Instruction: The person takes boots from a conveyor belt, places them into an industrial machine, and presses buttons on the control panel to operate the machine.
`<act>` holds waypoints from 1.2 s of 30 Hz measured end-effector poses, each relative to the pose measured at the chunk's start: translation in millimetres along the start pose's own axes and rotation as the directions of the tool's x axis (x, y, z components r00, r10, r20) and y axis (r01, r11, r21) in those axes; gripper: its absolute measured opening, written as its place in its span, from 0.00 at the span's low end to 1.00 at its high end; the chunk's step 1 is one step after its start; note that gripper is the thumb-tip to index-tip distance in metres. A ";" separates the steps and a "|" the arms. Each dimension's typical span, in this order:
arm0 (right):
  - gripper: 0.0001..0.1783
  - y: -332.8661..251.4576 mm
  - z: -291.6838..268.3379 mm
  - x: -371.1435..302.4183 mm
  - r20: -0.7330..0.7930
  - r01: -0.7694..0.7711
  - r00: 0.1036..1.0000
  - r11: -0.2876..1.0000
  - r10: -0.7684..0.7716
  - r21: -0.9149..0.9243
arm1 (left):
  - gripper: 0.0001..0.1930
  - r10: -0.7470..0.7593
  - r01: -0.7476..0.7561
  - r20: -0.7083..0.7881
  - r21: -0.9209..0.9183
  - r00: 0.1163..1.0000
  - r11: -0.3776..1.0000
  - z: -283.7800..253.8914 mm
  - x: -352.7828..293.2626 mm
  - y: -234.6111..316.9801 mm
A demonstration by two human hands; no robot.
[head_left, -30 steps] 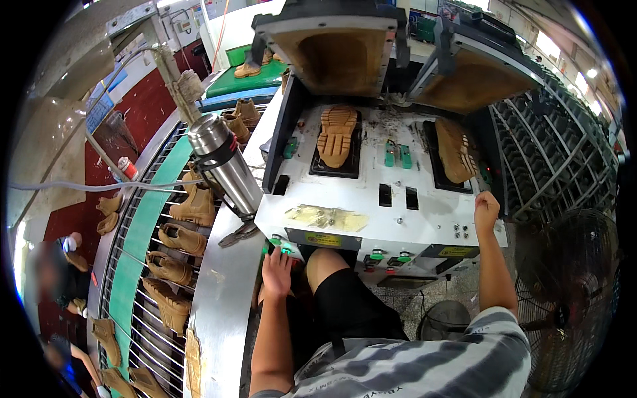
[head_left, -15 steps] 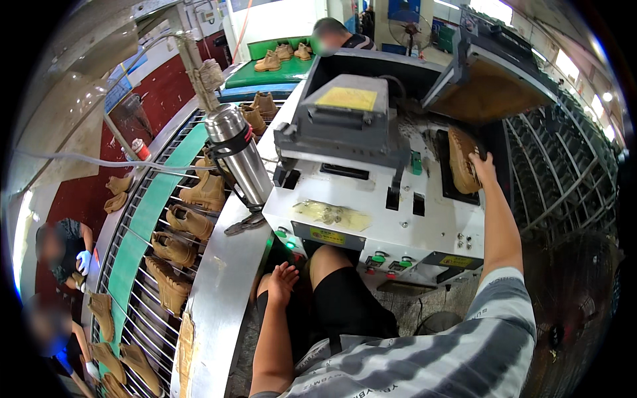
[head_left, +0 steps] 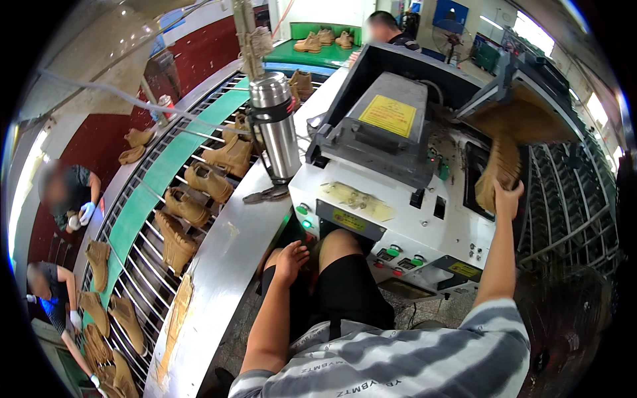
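My right hand (head_left: 508,199) grips a tan boot (head_left: 492,174) at its near end. The boot is tilted over the right-hand bay (head_left: 472,169) of a white and grey machine (head_left: 391,219), its ridged sole turned to the right. Above its far end hangs the raised lid (head_left: 524,109) of that bay, with a brown pad on its underside. My left hand (head_left: 290,262) rests over my lap, in front of the machine, fingers apart and holding nothing. The machine's left-hand lid (head_left: 378,136), with a yellow label, is down.
To my left, a roller conveyor (head_left: 147,265) with a green strip carries several tan boots (head_left: 178,242). A steel flask (head_left: 275,126) and dark pliers (head_left: 267,194) occupy the metal ledge. Co-workers stand beyond the conveyor and behind the machine. A dark rack (head_left: 564,192) is at the right.
My right hand has lifted and tilted the boot up from the bay, sole to the right. My left hand has turned from palm up to palm down. The whole view has shifted.
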State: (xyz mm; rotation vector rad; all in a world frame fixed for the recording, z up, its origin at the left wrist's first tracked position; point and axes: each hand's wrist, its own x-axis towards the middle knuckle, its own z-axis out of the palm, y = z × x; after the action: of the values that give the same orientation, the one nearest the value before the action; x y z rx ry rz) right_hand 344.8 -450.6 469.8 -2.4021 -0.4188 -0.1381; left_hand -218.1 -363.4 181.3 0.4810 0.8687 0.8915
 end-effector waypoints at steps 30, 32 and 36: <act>0.32 -250.5 183.5 -576.9 0.516 -0.005 -0.452 0.581 -0.728 0.814 | 0.36 0.706 -0.894 -0.550 -0.248 0.447 0.373 -196.1 -271.1 166.5; 0.41 -275.8 221.6 -616.3 0.590 0.044 -0.442 0.641 -0.676 0.766 | 0.34 0.693 -0.923 -0.629 -0.106 0.351 0.371 -251.2 -274.3 190.4; 0.54 -320.8 297.8 -676.2 0.751 0.157 -0.380 0.762 -0.540 0.628 | 0.25 0.652 -0.896 -0.698 0.034 0.297 0.444 -324.0 -248.9 260.3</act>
State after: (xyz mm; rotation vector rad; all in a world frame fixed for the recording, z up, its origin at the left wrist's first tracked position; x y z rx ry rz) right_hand -403.3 -204.8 300.2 -1.2777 -1.8652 1.6818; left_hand -688.2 -418.7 284.1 0.2429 1.0164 2.2593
